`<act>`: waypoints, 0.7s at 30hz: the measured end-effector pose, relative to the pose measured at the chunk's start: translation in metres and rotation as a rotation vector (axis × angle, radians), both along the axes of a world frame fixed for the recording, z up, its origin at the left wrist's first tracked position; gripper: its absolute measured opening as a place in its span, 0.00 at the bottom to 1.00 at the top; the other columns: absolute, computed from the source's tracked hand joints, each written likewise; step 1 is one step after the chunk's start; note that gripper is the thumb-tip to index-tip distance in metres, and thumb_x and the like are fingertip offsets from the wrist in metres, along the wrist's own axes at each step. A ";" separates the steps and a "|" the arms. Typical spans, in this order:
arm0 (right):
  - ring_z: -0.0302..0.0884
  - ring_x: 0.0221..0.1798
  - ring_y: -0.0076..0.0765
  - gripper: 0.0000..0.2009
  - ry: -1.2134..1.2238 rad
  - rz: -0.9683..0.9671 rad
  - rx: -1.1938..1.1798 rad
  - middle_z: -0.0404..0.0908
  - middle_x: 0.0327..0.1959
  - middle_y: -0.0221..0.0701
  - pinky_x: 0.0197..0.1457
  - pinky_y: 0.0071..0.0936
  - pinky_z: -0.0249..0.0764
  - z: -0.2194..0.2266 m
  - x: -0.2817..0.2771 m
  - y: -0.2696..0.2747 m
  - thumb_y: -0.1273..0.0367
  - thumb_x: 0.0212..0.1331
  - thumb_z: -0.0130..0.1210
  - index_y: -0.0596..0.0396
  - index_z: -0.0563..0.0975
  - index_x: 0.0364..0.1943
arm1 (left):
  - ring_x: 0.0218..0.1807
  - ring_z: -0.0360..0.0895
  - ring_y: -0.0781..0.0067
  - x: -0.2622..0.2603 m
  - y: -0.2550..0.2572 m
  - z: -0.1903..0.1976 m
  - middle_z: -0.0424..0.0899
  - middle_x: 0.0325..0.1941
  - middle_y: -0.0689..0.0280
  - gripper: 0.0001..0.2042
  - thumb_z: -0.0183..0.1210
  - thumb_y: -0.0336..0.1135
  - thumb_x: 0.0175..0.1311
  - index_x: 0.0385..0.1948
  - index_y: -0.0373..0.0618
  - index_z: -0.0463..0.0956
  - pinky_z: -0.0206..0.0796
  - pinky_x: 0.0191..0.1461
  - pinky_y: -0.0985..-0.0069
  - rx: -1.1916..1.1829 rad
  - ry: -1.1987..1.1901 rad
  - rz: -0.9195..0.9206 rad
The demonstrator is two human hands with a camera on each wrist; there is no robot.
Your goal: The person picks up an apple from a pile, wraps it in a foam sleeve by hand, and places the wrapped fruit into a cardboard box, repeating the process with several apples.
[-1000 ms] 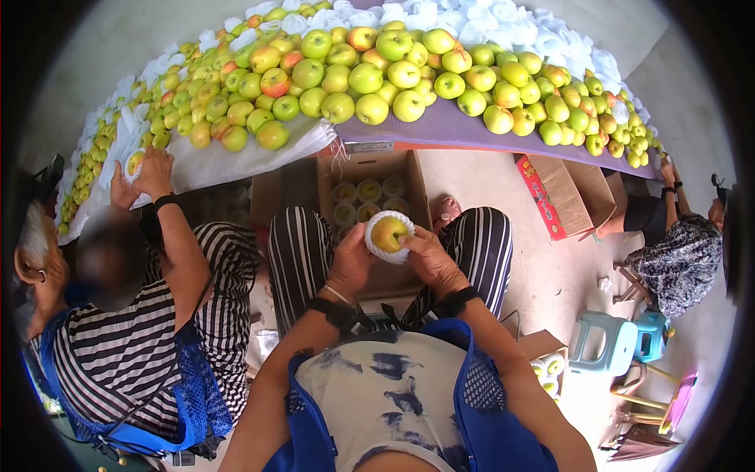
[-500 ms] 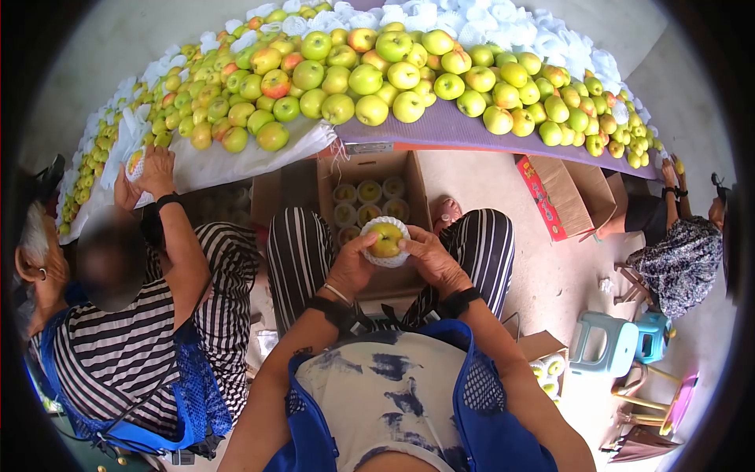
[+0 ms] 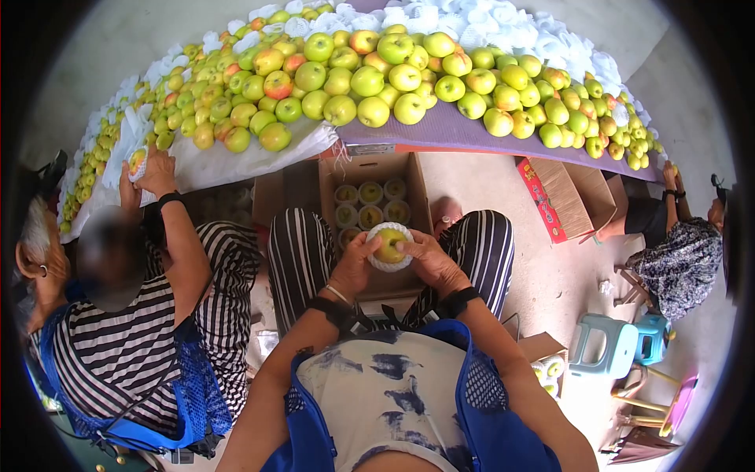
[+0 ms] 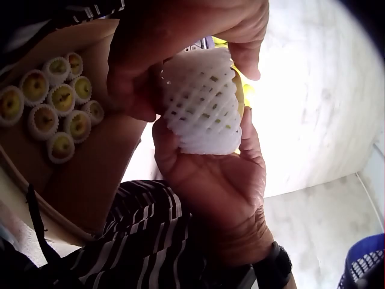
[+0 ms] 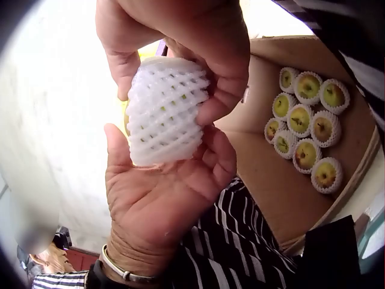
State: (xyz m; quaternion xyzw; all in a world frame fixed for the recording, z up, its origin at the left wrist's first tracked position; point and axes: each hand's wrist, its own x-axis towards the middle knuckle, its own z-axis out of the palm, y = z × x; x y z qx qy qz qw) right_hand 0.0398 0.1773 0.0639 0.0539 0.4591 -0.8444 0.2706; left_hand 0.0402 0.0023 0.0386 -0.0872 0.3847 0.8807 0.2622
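Head view: left hand [image 3: 351, 266] and right hand [image 3: 425, 256] are both gripping one apple [image 3: 390, 245] sitting in a white foam net [image 3: 379, 259], held over the lap just at the near edge of the open cardboard box [image 3: 414, 189]. Netted apples [image 3: 370, 204] are lying in rows inside the box. Loose apples [image 3: 370, 79] are piled across the bench beyond it, near its front edge.

Left wrist view: right hand [image 4: 222, 180] is cupping the foam net [image 4: 204, 102] from below, left hand [image 4: 168, 48] is curling around its top, yellow apple [image 4: 239, 90] is peeking out at the side.

Right wrist view: left hand [image 5: 162, 192] is supporting the net [image 5: 165, 108] underneath, right hand [image 5: 186, 42] is pinching it from above; box [image 5: 271, 180] with netted apples [image 5: 304, 129] is sitting to the right
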 end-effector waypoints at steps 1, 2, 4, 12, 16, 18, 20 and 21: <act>0.72 0.48 0.33 0.22 -0.030 -0.019 -0.046 0.74 0.44 0.36 0.55 0.29 0.66 0.004 0.000 0.000 0.69 0.50 0.59 0.65 0.69 0.49 | 0.47 0.74 0.69 0.000 0.000 0.003 0.75 0.46 0.63 0.24 0.61 0.42 0.52 0.48 0.40 0.66 0.67 0.52 0.70 0.046 -0.019 -0.014; 0.72 0.48 0.34 0.22 -0.060 -0.037 -0.092 0.74 0.45 0.36 0.55 0.29 0.66 0.007 0.000 -0.001 0.70 0.50 0.59 0.65 0.69 0.48 | 0.47 0.74 0.69 0.000 -0.001 0.007 0.75 0.46 0.64 0.24 0.61 0.42 0.52 0.48 0.40 0.66 0.67 0.51 0.71 0.091 -0.039 -0.027; 0.72 0.49 0.35 0.21 -0.055 -0.060 -0.117 0.74 0.45 0.37 0.56 0.30 0.66 0.004 0.000 -0.001 0.71 0.50 0.58 0.65 0.69 0.48 | 0.44 0.74 0.72 0.002 0.001 0.019 0.75 0.42 0.64 0.20 0.61 0.41 0.53 0.43 0.39 0.68 0.67 0.50 0.74 0.007 -0.061 -0.008; 0.73 0.47 0.33 0.21 -0.039 -0.102 0.005 0.75 0.44 0.37 0.54 0.29 0.67 -0.001 0.000 -0.002 0.73 0.49 0.59 0.67 0.69 0.47 | 0.38 0.75 0.75 0.001 -0.003 0.001 0.75 0.36 0.64 0.15 0.61 0.39 0.53 0.35 0.40 0.69 0.66 0.48 0.80 -0.283 0.060 0.092; 0.73 0.47 0.33 0.21 -0.035 -0.097 0.009 0.75 0.43 0.37 0.53 0.28 0.67 0.002 -0.001 -0.004 0.73 0.48 0.59 0.67 0.69 0.47 | 0.41 0.74 0.74 0.000 0.000 0.007 0.75 0.37 0.64 0.17 0.62 0.37 0.51 0.39 0.38 0.70 0.66 0.49 0.79 -0.145 -0.021 0.103; 0.73 0.47 0.33 0.21 -0.028 -0.089 0.019 0.75 0.43 0.37 0.53 0.28 0.67 0.003 -0.001 -0.004 0.72 0.47 0.59 0.67 0.70 0.47 | 0.42 0.74 0.74 0.000 0.002 0.011 0.75 0.37 0.64 0.19 0.62 0.36 0.50 0.41 0.37 0.69 0.66 0.49 0.78 -0.051 -0.034 0.079; 0.73 0.47 0.32 0.22 -0.020 -0.079 0.040 0.75 0.43 0.36 0.54 0.27 0.66 0.001 0.001 -0.004 0.72 0.47 0.60 0.66 0.70 0.47 | 0.43 0.74 0.73 0.002 0.002 0.011 0.76 0.38 0.63 0.20 0.62 0.34 0.48 0.43 0.37 0.68 0.66 0.49 0.77 -0.050 -0.016 0.016; 0.71 0.48 0.33 0.24 -0.004 -0.054 0.103 0.74 0.44 0.37 0.55 0.27 0.66 0.003 0.001 -0.004 0.71 0.45 0.61 0.65 0.69 0.49 | 0.43 0.74 0.73 0.002 0.002 0.009 0.75 0.39 0.63 0.20 0.61 0.34 0.48 0.44 0.37 0.68 0.67 0.49 0.76 -0.052 -0.005 0.009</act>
